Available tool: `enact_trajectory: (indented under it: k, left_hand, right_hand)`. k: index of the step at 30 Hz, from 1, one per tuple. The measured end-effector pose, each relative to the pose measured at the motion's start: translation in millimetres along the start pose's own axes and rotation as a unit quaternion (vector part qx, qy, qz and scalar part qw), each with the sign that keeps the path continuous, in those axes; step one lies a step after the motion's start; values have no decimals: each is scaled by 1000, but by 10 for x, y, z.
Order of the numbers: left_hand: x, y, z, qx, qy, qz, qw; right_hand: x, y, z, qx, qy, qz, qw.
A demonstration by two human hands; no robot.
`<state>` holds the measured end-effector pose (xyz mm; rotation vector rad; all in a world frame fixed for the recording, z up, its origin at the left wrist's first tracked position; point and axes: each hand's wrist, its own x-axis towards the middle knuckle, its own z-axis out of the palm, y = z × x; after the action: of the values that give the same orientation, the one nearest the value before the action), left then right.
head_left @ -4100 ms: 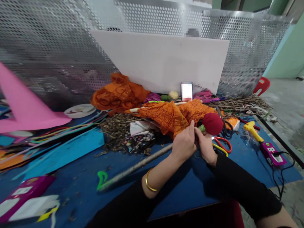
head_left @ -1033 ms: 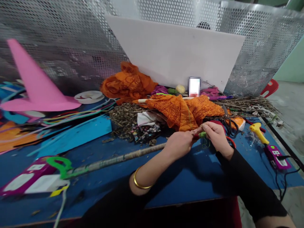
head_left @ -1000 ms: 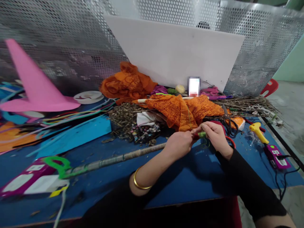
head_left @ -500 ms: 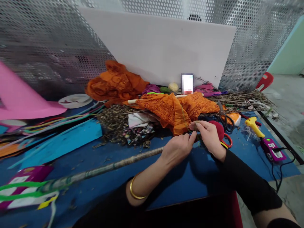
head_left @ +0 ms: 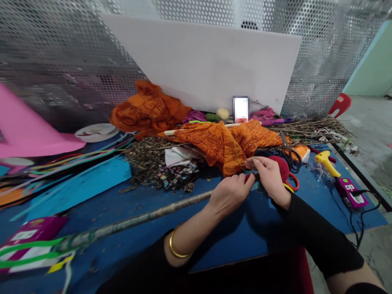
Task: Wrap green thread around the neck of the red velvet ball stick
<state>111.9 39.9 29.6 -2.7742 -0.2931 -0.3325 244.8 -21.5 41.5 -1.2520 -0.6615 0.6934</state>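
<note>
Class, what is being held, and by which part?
Left hand: the stick, towards its end away from the green loop. Right hand: cannot be told.

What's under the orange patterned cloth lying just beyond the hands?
A pale stick pokes out at its left end; part of a white cloth and some floral fabric show below its near edge. Anything deeper is hidden by the orange cloth.

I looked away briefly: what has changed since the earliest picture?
The stick has moved left: its green end, once right of the purple box, now overlaps it. The left hand still grips the stick. The orange cloth, pink hat and glue gun stayed put.
</note>
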Motion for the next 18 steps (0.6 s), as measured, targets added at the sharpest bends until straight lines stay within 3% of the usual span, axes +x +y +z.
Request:
enact_trajectory:
  k: [4, 8, 13, 18]
  left_hand:
    - [9, -7, 5, 1, -1, 6, 1000]
    - [19, -76, -8, -21, -5, -5, 1000]
    - [-1, -324, -108, -50, -1, -76, 996]
    - [-57, -620, -261, -53, -33, -135, 989]
  right_hand:
    - [2, -27, -14, -10, 1, -3, 1000]
    - [-24, -159, -50, -13, -14, 36, 999]
    - [-15, -366, -194, -12, -39, 49, 998]
    - [201, -440, -512, 2, -84, 48, 995]
